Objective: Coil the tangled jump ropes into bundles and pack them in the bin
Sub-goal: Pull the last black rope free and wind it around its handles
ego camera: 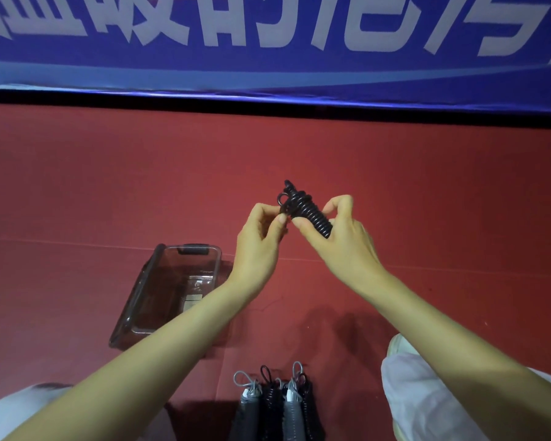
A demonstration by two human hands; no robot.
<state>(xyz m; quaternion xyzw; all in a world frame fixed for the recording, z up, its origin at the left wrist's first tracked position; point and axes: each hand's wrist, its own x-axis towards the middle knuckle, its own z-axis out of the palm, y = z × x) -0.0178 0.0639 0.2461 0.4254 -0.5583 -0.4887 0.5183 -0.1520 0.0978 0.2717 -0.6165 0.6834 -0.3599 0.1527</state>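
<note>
At the frame's center, both hands hold a black coiled rope [306, 209] above the red floor [109, 192]. The left hand [261, 240] pinches its looped end; the right hand [341, 237] grips the coil's lower part. A clear bin [140, 300] sits at lower left, partly behind the left forearm. At bottom center lie 4 bundles [275, 405], grey and black. A blue banner [268, 43] fills the top.

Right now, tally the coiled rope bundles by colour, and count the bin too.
Black bundles: 3, the held black bundle plus two on the floor
Grey bundles: 2, on the floor
Clear bin: 1
Total: 6
</note>
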